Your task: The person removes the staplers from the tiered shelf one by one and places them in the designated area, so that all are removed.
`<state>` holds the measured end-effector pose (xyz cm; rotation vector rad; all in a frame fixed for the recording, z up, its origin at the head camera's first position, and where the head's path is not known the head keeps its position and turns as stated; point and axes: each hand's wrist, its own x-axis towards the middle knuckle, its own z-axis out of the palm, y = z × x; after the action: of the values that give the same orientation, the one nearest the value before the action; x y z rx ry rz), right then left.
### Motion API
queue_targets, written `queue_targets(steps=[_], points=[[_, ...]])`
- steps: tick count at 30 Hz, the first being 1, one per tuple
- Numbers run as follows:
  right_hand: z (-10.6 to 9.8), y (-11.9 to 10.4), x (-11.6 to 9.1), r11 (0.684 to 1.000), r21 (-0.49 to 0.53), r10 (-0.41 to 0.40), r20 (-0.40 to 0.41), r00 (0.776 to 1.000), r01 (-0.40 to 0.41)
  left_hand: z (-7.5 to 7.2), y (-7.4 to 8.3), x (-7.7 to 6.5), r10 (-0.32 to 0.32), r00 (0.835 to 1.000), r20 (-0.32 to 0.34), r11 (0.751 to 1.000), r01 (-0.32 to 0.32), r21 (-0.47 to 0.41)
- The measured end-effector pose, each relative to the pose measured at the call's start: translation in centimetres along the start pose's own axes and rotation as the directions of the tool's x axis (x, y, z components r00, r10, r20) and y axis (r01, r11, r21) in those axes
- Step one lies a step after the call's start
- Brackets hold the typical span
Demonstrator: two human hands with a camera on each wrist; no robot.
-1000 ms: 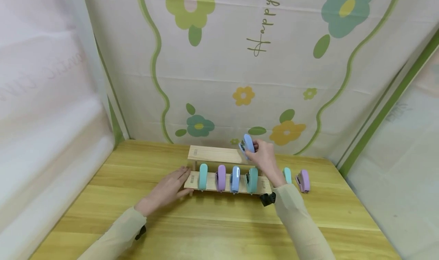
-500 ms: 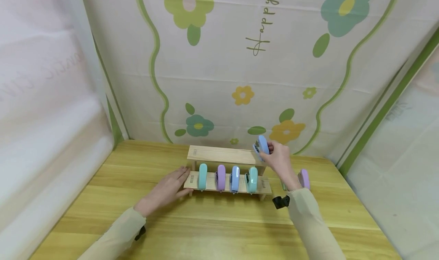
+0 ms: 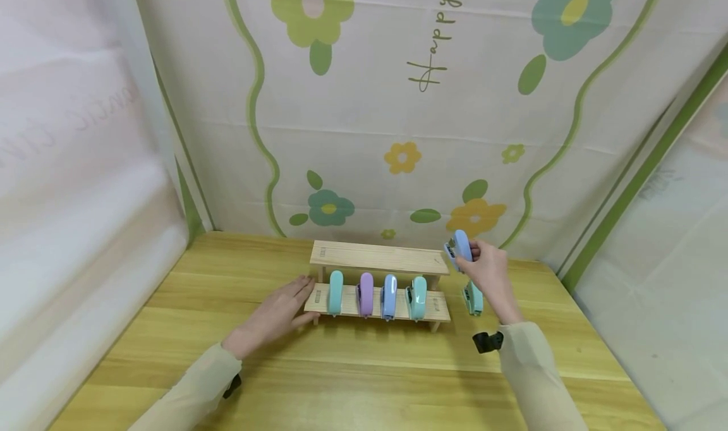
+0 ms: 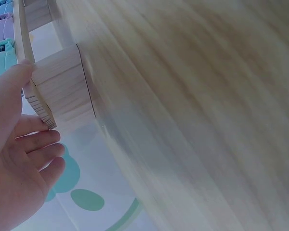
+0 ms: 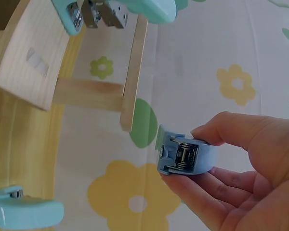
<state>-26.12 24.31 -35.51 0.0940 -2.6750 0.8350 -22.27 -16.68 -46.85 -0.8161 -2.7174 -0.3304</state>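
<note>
My right hand [image 3: 490, 278] pinches a blue mini stapler [image 3: 458, 249] between thumb and fingers, just past the right end of the upper plank. The stapler's spring end [image 5: 185, 155] faces the right wrist camera. My left hand [image 3: 279, 311] holds the left end of a two-tier wooden rack [image 3: 375, 256], thumb at the lower plank's front edge and fingers towards its back. On that lower plank stand a teal stapler [image 3: 335, 293], a purple stapler [image 3: 365, 295], a blue stapler [image 3: 389, 297] and a second teal stapler [image 3: 418, 298], side by side.
Another teal stapler [image 3: 473, 298] stands on the wooden table [image 3: 364, 380], right of the rack and partly behind my right hand. A flower-printed cloth [image 3: 364, 115] rises behind the table's back edge. White cloth walls [image 3: 85, 197] flank both sides.
My right hand has carried the blue stapler rightward from above the upper plank to beyond its end. A purple stapler on the right is now hidden behind that hand. My left hand stays put.
</note>
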Motion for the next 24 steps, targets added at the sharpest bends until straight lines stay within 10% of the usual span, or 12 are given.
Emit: queue_targets(steps=[24], points=[[-2.6,6.4,-1.5,0.989,-0.073,0.126,-0.043,0.991,-0.129,0.3,-0.2,0.1,0.017,1.0,-0.017,0.999,-0.016,0.031]])
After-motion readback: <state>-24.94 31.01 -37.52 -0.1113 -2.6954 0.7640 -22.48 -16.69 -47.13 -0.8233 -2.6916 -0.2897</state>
